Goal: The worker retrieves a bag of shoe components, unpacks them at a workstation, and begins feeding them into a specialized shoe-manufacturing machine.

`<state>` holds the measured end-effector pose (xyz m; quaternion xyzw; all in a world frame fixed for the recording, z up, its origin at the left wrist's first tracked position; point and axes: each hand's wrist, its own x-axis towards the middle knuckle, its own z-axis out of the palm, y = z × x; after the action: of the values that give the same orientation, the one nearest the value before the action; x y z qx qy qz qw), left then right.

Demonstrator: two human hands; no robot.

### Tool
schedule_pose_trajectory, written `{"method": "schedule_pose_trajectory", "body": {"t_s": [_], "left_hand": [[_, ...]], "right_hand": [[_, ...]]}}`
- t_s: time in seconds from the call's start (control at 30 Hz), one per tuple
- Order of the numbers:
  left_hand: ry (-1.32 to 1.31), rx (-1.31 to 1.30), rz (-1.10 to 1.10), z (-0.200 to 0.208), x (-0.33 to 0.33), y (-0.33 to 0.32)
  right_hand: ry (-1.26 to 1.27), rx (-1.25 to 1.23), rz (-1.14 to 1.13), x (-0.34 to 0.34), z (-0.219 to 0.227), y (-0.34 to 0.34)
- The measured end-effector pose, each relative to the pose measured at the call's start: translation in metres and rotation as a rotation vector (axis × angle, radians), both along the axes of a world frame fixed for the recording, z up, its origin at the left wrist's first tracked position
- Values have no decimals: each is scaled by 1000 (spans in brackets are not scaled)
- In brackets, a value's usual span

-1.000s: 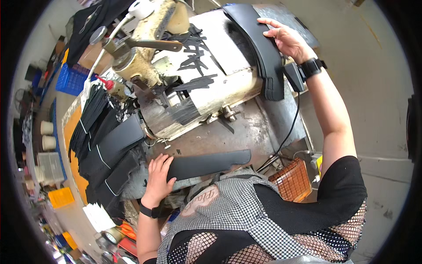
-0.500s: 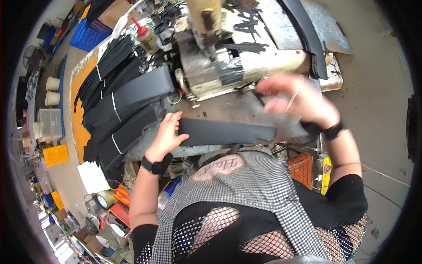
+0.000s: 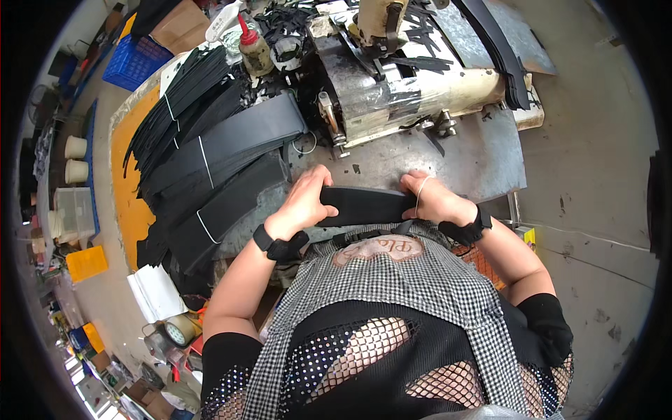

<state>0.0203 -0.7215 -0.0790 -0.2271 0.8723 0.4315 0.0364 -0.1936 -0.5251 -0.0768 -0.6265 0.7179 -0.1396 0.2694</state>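
Note:
A black leather-like strip (image 3: 367, 205) lies across the near edge of the metal worktable, close to my apron. My left hand (image 3: 304, 203) grips its left end, fingers on the far side and thumb on the near side. At the other end my right hand (image 3: 435, 199) pinches it, and part of that end is hidden under the hand. Beyond the strip stands a cream-coloured machine (image 3: 392, 105) with a cylindrical arm. Left of my left hand, tied bundles of black strips (image 3: 245, 129) lie side by side.
A bottle with a red nozzle (image 3: 255, 56) stands behind the bundles among black scraps. Several curved black strips (image 3: 500, 49) drape over the machine's right side. Further off at the left are a blue crate (image 3: 136, 59) and a cardboard box (image 3: 183, 26).
My right hand has come down from beside the machine and taken hold of the strip's right end. The strip now shows a darker, matte face. The view has shifted slightly.

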Motion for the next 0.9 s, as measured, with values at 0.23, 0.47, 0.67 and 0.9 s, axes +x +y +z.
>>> {"method": "schedule_pose_trajectory", "body": {"t_s": [0.23,0.47,0.67,0.9], "left_hand": [[366,345,104,-2,-7,3],[513,382,157,-29,-16,11],[566,418,144,-23,-15,14],[533,417,71,-31,-11,9]], "right_hand": [[192,-296,-66,15,35,1],[392,-319,0,15,2,-3],[320,-364,13,25,13,-6],[335,-243,48,28,3,-8]]}}
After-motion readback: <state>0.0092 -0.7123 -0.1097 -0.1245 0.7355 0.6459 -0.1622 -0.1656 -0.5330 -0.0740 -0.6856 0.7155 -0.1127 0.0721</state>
